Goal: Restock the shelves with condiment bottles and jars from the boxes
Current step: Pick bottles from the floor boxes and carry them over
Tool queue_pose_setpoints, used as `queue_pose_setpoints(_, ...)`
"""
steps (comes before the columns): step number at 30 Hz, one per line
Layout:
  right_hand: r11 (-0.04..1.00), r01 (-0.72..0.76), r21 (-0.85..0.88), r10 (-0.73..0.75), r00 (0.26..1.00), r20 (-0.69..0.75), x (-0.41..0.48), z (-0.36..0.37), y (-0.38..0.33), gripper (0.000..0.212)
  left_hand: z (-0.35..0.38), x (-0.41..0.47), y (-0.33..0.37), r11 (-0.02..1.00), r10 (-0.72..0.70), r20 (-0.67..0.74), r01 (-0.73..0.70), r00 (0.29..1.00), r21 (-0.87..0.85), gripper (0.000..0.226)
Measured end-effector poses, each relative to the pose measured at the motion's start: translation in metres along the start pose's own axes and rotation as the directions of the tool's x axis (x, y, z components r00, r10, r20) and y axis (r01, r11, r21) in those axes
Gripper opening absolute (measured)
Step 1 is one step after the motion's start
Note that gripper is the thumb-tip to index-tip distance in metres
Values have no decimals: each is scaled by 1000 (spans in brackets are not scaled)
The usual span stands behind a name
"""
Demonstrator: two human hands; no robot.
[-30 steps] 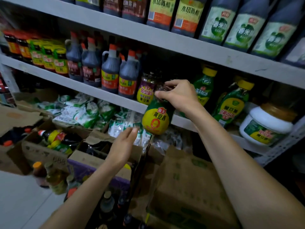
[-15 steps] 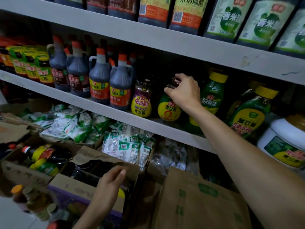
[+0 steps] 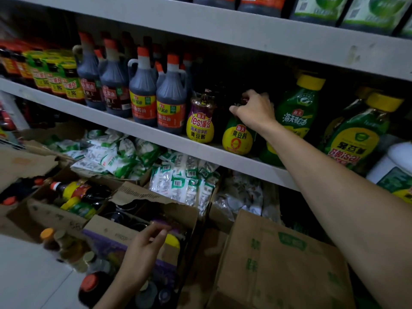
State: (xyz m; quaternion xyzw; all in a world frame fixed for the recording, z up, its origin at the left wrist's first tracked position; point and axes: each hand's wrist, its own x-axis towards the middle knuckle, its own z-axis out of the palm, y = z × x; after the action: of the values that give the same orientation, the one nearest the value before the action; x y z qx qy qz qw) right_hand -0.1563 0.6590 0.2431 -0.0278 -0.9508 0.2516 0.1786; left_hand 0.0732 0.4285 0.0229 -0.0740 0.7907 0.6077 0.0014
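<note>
The bottle has landed on the grey shelf, right hand gripping it.

Shelf boards: grey painted, matt, scuffed. Soy jugs: dark see-through plastic, glossy, with shiny printed labels. Yellow-label bottle: smooth gloss plastic. Near right box: brown cardboard, matt, creased. Near left box: same board, torn rough edge showing corrugation. Sachets under the shelf: crinkly glossy film. White tub, far right: smooth plastic.
</note>
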Motion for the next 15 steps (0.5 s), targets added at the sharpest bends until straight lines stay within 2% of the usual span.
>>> queue_pose_setpoints(3, 992, 32, -118, -33, 999, -1, -27, 0, -5, 66, -7, -19, -9, 994, 27, -58, -21, 998, 106, 22)
queue_pose_setpoints(6, 956, 189, -224, -224, 964, -142, -86, 9, -12, 63, -14, -46, -25, 973, 20, -105, 5, 994, 230, 16)
queue_pose_setpoints(8, 918, 310, -246, -349, 928, -132, -137, 23, -20, 55, -17, -66, -41, 936, 20, -114, 21, 993, 352, 11)
queue_pose_setpoints(10, 902, 391, -184, -389, 920, 47, -189, 39, -26, 46, -18, -91, -60, 885, 37, -119, 23, 992, 465, 9)
queue_pose_setpoints(12, 889, 433, -147, -371, 871, 321, -238, 56, -24, 38, -17, -118, -80, 828, 68, -137, 20, 988, 560, 8)
queue_pose_setpoints(13, 887, 444, -127, -340, 813, 473, -264, 64, -20, 34, -15, -134, -90, 797, 77, -138, 22, 987, 603, 7)
queue_pose_setpoints(15, 903, 421, -86, -228, 637, 736, -319, 84, -5, 26, -8, -163, -109, 739, 78, -97, 8, 992, 674, 8)
